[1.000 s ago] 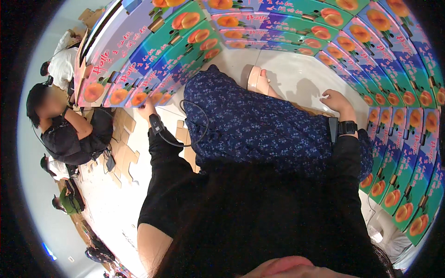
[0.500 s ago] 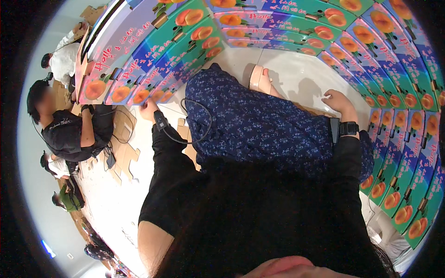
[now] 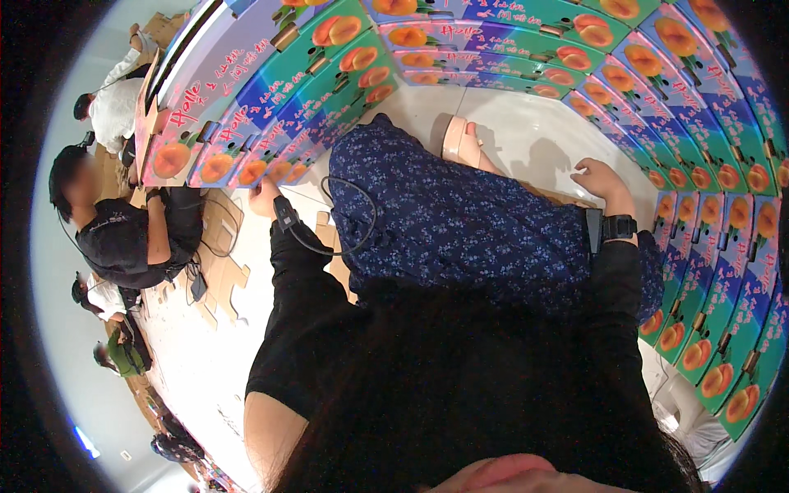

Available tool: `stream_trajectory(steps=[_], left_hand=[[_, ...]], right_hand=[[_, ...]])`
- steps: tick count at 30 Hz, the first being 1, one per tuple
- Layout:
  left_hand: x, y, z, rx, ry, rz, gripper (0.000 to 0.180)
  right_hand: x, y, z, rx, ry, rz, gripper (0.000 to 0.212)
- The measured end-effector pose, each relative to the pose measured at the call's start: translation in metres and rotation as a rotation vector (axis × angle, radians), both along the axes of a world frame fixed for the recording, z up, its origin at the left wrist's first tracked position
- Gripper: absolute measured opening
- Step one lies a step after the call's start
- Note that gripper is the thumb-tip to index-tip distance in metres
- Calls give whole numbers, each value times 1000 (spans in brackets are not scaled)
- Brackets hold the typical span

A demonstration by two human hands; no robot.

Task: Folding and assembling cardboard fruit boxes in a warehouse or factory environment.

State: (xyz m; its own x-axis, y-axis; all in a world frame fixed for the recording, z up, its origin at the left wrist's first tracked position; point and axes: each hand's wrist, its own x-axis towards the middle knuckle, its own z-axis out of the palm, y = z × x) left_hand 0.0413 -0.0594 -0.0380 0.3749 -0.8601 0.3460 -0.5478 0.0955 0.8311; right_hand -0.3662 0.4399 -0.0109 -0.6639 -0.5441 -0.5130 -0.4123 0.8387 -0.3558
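Note:
I sit on a pale floor with a dark blue flowered skirt over my legs and a pink sandal showing ahead. My left hand reaches to the foot of a stack of colourful fruit boxes and touches their lower edge; its fingers are mostly hidden. A black device with a looping cable sits on that wrist. My right hand, with a black wristband, rests with its fingers spread and curled on a flat brown cardboard sheet.
More fruit boxes wall me in on the right and behind. Flat cardboard blanks lie on the floor at left. A person in black sits there, with other people beyond.
Both my hands stay almost where they were. The person in black at left has shifted an arm toward the boxes.

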Motion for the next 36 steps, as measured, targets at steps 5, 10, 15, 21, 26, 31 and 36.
stream_trajectory(steps=[5, 10, 15, 21, 26, 31, 36], left_hand=[[-5, 5, 7, 53, -77, 20, 26], [14, -28, -20, 25, 270, -201, 24], [3, -35, -25, 93, 579, -380, 29], [6, -42, -34, 92, 544, -314, 32], [7, -47, -37, 49, 524, -258, 34], [-1, -45, -35, 78, 480, -200, 42], [1, -45, -65, 71, 465, -190, 80]], right_hand=[[-1, 3, -4, -34, 31, 26, 39], [0, 0, -3, -35, 46, 40, 38], [-1, 3, -5, -22, 50, 28, 38], [-1, 0, -5, -29, 60, 40, 39], [-1, -1, -3, -20, 51, 38, 40], [-1, 2, -2, -26, 59, 34, 40], [-1, 0, -2, -31, 64, 43, 40]])
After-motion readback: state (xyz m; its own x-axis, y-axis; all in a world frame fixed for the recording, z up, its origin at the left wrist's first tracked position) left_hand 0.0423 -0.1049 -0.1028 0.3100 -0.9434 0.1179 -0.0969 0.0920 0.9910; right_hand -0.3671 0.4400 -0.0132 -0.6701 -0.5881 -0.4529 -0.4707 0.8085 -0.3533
